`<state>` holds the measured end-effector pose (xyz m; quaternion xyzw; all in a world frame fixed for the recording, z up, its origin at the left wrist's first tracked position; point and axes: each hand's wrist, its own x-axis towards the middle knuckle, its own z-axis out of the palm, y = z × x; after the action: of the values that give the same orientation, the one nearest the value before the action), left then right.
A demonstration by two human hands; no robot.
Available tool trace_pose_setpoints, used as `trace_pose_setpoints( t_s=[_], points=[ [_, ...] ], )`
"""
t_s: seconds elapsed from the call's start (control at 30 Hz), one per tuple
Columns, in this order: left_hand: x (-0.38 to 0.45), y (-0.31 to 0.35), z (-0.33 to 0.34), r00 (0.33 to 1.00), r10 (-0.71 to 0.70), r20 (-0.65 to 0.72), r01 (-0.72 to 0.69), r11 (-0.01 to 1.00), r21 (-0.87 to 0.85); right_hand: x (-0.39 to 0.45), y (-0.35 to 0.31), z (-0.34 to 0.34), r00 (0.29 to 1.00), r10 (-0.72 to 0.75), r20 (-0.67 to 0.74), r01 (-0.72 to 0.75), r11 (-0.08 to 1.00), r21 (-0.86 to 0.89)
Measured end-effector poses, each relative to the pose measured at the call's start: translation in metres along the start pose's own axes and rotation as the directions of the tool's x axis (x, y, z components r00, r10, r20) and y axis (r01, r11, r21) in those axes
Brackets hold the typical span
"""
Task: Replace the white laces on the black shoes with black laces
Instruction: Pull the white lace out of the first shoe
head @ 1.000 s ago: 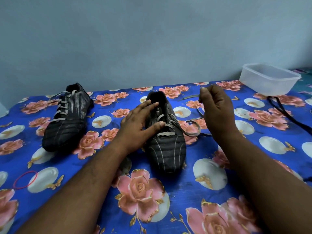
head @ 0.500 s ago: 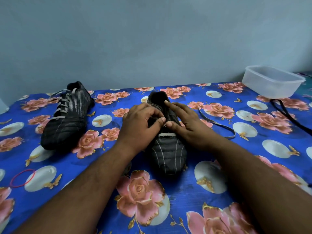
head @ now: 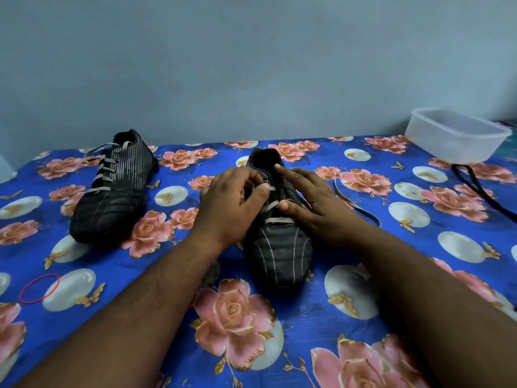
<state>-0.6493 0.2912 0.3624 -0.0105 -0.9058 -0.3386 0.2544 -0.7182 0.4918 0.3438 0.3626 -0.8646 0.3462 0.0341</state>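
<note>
Under both hands [head: 237,203], near shoe's [head: 279,247] lace rows, grip unclear.

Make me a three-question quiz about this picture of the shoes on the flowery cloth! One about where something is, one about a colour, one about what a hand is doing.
1. Where is the plastic box?
A. far right by the wall
B. between the shoes
C. near left corner

2. What colour is the rubber band?
A. green
B. red
C. yellow

3. What is the left hand doing?
A. lying flat on the cloth
B. pinching the white lace on the middle shoe
C. holding the box

Answers:
1 A, it sits at the cloth's far right edge.
2 B, a red loop lies near left.
3 B, its fingers curl round the lace.
</note>
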Motion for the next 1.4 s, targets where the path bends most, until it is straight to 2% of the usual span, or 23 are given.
trace_pose_setpoints(
  t_s=[0.1, 0.17, 0.27, 0.33, 0.4, 0.47, 0.53, 0.6, 0.67, 0.77, 0.9, 0.97, 1.07, 1.13, 1.2, 1.4],
  points=[
    [-0.001, 0.0, 0.003, 0.995, 0.104, 0.007, -0.104, 0.992, 0.065, -0.001, -0.001, -0.001, 1.0, 0.001, -0.002, -0.001, 1.0, 0.016],
    [0.0, 0.001, 0.004, 0.995, 0.094, -0.019, -0.092, 0.991, 0.096, -0.001, -0.002, -0.001, 1.0, 0.007, 0.005, -0.007, 1.0, 0.028],
    [0.004, -0.004, 0.001, 0.996, -0.048, -0.078, 0.052, 0.998, 0.044, -0.001, -0.002, -0.001, 1.0, 0.017, 0.012, -0.017, 0.999, 0.044],
    [0.006, -0.009, -0.001, 0.983, -0.174, -0.062, 0.175, 0.984, 0.017, -0.002, -0.003, -0.001, 1.0, 0.02, 0.016, -0.021, 0.999, 0.048],
    [0.006, -0.013, -0.001, 0.971, -0.237, -0.025, 0.236, 0.971, -0.02, -0.001, -0.003, -0.001, 1.0, 0.021, 0.013, -0.022, 0.999, 0.05],
    [0.005, -0.013, -0.001, 0.979, -0.201, -0.015, 0.199, 0.977, -0.079, -0.001, -0.001, -0.001, 1.0, 0.02, 0.009, -0.021, 0.999, 0.048],
    [0.003, -0.01, -0.001, 0.997, -0.069, -0.022, 0.066, 0.991, -0.116, 0.0, -0.001, -0.001, 1.0, 0.021, 0.009, -0.021, 0.999, 0.045],
    [0.002, -0.006, 0.0, 0.999, 0.046, -0.027, -0.047, 0.996, -0.076, -0.001, -0.001, 0.0, 1.0, 0.02, 0.008, -0.02, 0.999, 0.046],
    [0.003, -0.003, 0.003, 0.997, 0.063, -0.04, -0.064, 0.998, -0.026, -0.001, -0.001, 0.0, 1.0, 0.018, 0.006, -0.019, 0.999, 0.049],
    [0.003, -0.003, 0.003, 0.997, -0.036, -0.071, 0.037, 0.999, 0.006, -0.001, -0.001, 0.0, 1.0, 0.018, 0.009, -0.018, 0.998, 0.055],
    [0.007, -0.013, -0.005, 0.967, -0.247, -0.067, 0.252, 0.964, 0.089, -0.001, -0.002, -0.001, 1.0, 0.024, 0.012, -0.025, 0.998, 0.058],
    [0.008, -0.019, -0.007, 0.956, -0.281, -0.08, 0.29, 0.946, 0.146, -0.001, -0.002, -0.001, 1.0, 0.026, 0.016, -0.027, 0.998, 0.059],
    [0.005, -0.017, -0.006, 0.982, -0.156, -0.106, 0.164, 0.984, 0.076, 0.0, -0.001, -0.001, 1.0, 0.018, 0.012, -0.019, 0.998, 0.058],
    [0.002, -0.01, -0.004, 0.998, -0.025, -0.064, 0.026, 0.999, 0.019, 0.0, -0.001, 0.0, 1.0, 0.013, 0.01, -0.014, 0.998, 0.063],
    [0.0, -0.004, -0.001, 0.999, 0.036, -0.023, -0.035, 0.999, 0.039, 0.0, 0.0, 0.0, 1.0, 0.015, 0.01, -0.016, 0.998, 0.065],
    [0.002, -0.004, 0.002, 0.997, -0.062, -0.036, 0.065, 0.994, 0.084, 0.0, 0.0, -0.001, 1.0, 0.01, 0.019, -0.012, 0.998, 0.066]
  ],
)
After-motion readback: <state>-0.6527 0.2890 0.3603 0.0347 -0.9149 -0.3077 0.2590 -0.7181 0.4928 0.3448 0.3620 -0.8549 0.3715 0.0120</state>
